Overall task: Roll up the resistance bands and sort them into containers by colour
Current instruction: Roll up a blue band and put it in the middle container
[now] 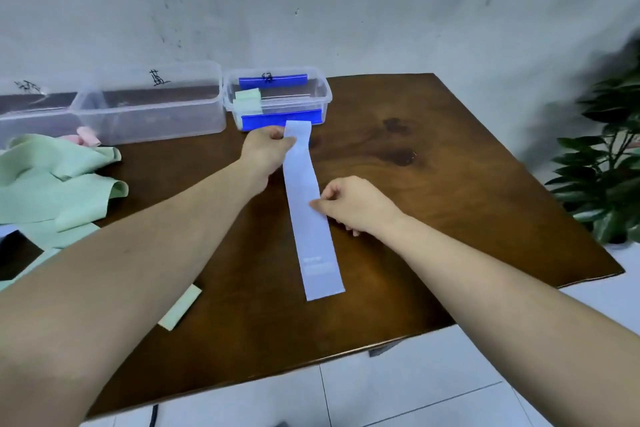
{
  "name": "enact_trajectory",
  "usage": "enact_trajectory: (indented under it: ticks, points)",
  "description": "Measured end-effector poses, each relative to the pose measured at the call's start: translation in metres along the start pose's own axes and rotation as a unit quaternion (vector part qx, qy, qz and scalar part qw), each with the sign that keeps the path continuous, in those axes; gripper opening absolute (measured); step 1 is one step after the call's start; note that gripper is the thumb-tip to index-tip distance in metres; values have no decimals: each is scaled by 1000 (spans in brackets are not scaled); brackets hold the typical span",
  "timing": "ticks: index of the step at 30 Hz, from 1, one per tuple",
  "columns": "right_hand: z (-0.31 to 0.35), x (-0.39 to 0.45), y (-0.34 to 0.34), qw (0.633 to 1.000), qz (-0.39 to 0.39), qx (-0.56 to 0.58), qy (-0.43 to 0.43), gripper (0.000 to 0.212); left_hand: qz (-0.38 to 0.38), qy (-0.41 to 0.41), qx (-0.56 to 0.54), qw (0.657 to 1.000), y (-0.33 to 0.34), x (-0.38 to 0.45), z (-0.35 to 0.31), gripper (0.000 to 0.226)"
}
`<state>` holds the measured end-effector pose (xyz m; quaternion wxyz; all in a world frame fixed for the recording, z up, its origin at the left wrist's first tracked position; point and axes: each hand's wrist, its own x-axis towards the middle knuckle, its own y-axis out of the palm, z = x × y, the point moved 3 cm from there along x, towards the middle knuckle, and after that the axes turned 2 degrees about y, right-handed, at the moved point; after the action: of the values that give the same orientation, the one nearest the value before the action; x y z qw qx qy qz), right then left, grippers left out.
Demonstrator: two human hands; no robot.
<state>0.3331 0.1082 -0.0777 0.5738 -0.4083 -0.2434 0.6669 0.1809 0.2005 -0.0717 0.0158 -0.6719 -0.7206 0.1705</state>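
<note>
A pale blue resistance band [304, 191] lies stretched flat on the brown table [433, 184], running from the far middle toward me. My left hand [266, 149] pinches its far end by the left edge. My right hand [349, 204] pinches its right edge near the middle. Behind the far end stands a small clear container with blue clips [311, 87], holding rolled green bands [247, 100]. A larger clear container [152, 104] sits to its left, and another one [31, 107] further left. Loose green bands [52, 184] are heaped at the left, with a pink roll [88, 137] behind them.
A flat green band piece [180, 307] lies near the table's front left, partly under my left arm. A leafy plant [609, 156] stands off the table's right edge. A grey wall rises close behind the containers. White floor tiles show below the table's near edge.
</note>
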Motion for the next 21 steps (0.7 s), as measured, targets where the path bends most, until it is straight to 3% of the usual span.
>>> enact_trajectory:
  ticks: [4, 8, 12, 21]
  points:
    - [2, 8, -5, 997, -23, -67, 8, 29, 11, -5, 44, 999, 1, 17, 12, 24]
    - [-1, 7, -2, 998, -23, -54, -10, 26, 6, -57, -24, 998, -3, 21, 20, 38]
    - [-9, -6, -2, 997, -21, -18, -72, 18, -4, -48, -51, 998, -7, 6, 20, 34]
    - [-47, -55, -5, 986, -1, 61, -158, 11, 78, 96, 134, 983, -15, -103, 33, 6]
